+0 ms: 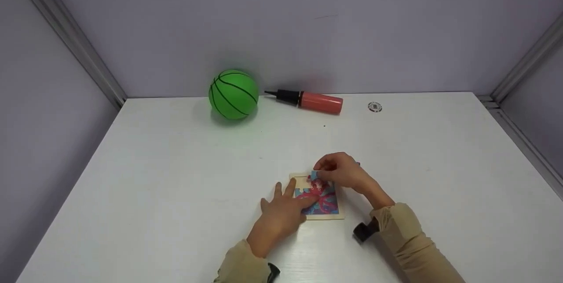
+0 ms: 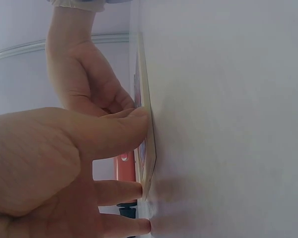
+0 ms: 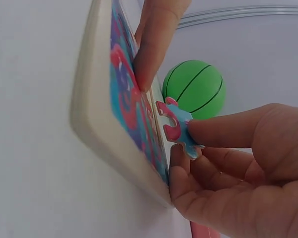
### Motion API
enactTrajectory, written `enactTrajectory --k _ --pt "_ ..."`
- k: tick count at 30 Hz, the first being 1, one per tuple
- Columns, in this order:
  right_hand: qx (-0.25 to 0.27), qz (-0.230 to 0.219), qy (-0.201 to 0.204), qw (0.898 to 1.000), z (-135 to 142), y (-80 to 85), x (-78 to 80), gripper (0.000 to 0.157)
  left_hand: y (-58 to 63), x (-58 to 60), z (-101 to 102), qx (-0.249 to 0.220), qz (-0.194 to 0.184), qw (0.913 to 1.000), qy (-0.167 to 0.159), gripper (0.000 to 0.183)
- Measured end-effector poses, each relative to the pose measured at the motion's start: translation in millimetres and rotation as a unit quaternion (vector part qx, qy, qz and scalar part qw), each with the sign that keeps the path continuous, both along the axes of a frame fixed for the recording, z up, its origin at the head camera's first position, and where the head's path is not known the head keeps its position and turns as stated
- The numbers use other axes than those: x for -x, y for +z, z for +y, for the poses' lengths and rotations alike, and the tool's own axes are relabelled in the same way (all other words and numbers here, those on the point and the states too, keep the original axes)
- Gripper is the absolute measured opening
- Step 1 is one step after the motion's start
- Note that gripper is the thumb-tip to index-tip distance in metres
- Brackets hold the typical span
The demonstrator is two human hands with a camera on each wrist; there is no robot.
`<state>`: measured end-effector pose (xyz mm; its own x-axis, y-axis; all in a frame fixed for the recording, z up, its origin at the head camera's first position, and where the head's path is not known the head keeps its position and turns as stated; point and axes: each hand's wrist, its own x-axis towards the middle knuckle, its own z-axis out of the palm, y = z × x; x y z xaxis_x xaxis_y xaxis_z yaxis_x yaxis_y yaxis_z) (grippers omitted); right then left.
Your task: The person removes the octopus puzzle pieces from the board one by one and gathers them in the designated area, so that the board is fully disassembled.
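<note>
A wooden jigsaw tray (image 1: 323, 218) lies on the table, its lower part filled with a pink octopus on blue and purple. Bare wood shows at its upper left. Between thumb and fingers, my right hand (image 1: 345, 172) pinches a blue and pink puzzle piece (image 3: 176, 124), held just above the tray's upper part. My left hand (image 1: 281, 212) is spread over the tray's left side, with straight fingers. Its index fingertip (image 3: 145, 79) touches the assembled picture, and in the left wrist view the thumb (image 2: 134, 126) rests at the tray's edge.
A green ball (image 1: 233, 94) sits at the back of the white table (image 1: 176, 177). To its right lie a red and black hand pump (image 1: 321, 103) and a round black-and-white chip (image 1: 374, 107). Something small and dark pokes out behind my right hand. Walls stand behind and at both sides.
</note>
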<state>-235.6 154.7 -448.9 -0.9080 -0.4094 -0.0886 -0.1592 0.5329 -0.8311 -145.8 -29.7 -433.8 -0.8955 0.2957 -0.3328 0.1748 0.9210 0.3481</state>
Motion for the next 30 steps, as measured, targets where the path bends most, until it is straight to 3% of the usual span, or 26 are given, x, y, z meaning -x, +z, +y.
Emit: enactTrajectory --k 14,21,30 --pt "0.090 -0.045 0.002 0.995 15 6.3 3.1 0.013 -2.1 -0.2 -1 -0.008 0.004 1.0000 0.000 0.050" --pt "0.050 -0.031 -0.011 0.998 27 1.7 0.6 0.012 -2.9 1.1 0 -0.007 0.000 1.0000 0.001 0.051" --pt "0.050 -0.035 -0.043 0.997 50 5.0 -2.6 0.014 -1.0 0.4 1 -0.011 0.000 0.9999 0.006 0.052"
